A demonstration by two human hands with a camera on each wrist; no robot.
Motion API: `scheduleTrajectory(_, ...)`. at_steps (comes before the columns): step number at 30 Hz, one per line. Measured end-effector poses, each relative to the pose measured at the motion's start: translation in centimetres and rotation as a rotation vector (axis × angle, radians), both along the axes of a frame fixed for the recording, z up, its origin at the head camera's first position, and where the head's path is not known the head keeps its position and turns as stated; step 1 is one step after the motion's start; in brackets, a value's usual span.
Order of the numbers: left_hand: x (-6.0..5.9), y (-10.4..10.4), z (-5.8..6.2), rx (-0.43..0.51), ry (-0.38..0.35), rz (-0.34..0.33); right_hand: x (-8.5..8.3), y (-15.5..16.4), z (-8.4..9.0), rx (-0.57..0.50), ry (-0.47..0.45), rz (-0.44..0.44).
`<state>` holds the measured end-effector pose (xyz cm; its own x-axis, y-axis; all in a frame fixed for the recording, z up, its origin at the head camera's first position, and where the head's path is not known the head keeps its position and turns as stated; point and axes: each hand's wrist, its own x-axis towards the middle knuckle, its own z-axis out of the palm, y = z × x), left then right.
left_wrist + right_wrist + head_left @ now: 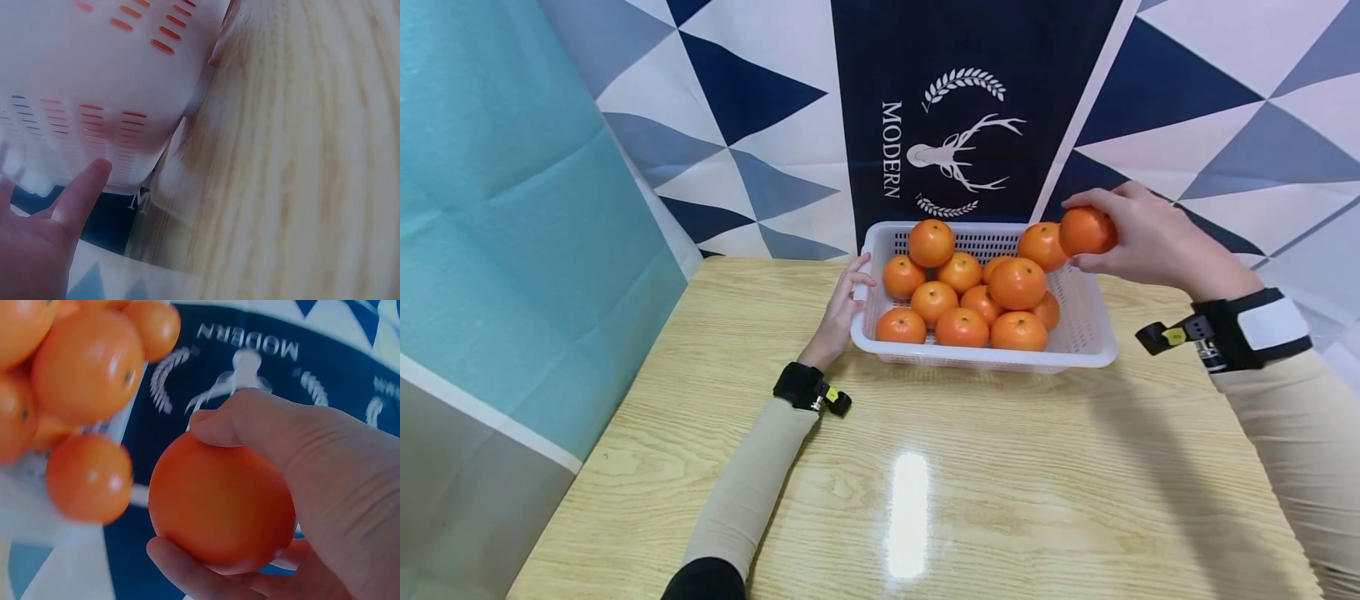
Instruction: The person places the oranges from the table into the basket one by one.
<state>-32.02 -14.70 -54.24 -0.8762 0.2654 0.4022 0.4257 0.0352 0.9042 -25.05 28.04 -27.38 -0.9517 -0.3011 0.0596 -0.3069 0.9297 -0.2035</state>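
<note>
Keeping the left hand (837,312) flat against the basket (1093,333) steadies it while the right hand (1150,242), upper right of the frame, grasps one orange (1086,231).

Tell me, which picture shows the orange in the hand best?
The right wrist view: the orange fills the frame, gripped by the right hand. The head view shows it small, held above the basket rim. The left wrist view misses it.

Before me, the dark navy fabric backdrop panel (955,125) reads "MODERN" in white vertical letters, beside a white stag-head emblem with laurel sprigs.
</note>
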Motion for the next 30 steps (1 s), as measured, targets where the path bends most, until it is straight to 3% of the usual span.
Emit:
scheduleTrajectory(3, 0.9, 0.2, 0.9, -0.012, 0.014, 0.018, 0.5, -1.6, 0.1, 0.009, -0.007, 0.020)
scheduleTrajectory(4, 1.6, 0.3, 1.7, -0.022, 0.015, 0.023, 0.6, -2.1, 0.1, 0.009, -0.013, 0.026)
scheduleTrajectory(6, 1.7, 0.3, 1.8, -0.032, 0.019, 0.030, 0.7, -2.8, 0.1, 0.006, -0.017, 0.043)
scheduleTrajectory(10, 0.6, 0.0, 0.5, -0.017, 0.002, 0.021, 0.6, -4.1, -0.1, -0.004, -0.032, 0.073)
scheduleTrajectory(11, -0.1, -0.2, -0.4, -0.009, 0.002, 0.016, 0.5, -4.5, -0.1, -0.008, -0.036, 0.081)
scheduleTrajectory(17, -1.4, -0.7, -1.6, 0.002, 0.013, -0.021, 0.2, -7.3, -0.4, -0.030, -0.067, 0.125)
scheduleTrajectory(30, -1.5, -0.1, -1.2, -0.005, -0.003, -0.044, -0.4, -13.3, -0.6, -0.082, -0.110, 0.226)
